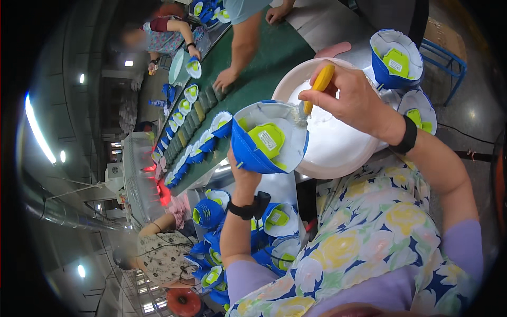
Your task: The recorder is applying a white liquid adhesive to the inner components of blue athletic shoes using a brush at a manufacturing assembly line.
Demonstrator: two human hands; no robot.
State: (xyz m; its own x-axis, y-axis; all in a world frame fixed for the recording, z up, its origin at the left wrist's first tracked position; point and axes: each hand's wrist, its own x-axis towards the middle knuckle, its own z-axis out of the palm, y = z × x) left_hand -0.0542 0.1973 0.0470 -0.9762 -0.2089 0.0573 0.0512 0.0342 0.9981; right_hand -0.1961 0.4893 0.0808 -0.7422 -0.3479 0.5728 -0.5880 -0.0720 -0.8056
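Note:
My left hand [238,168] is closed round a blue shoe upper [245,146] with a white lining and a lime-green tongue, its open side facing up. Between the thumb and fingers of my right hand [351,98] is a brush with a yellow handle [322,79]. The brush's bristles touch the right edge of the upper's white lining, where some whitish paste shows. Just under my right hand stands a pale round basin [338,170] holding white paste. Part of its far side is hidden behind my hand.
A green conveyor belt [274,55] carries rows of uppers [203,142] and dark, block-like pieces [191,122]. A co-worker's hand [226,79] rests over it. More uppers [280,219] are heaped by my left forearm; another upper [396,58] stands right of the basin. Two other people work farther off.

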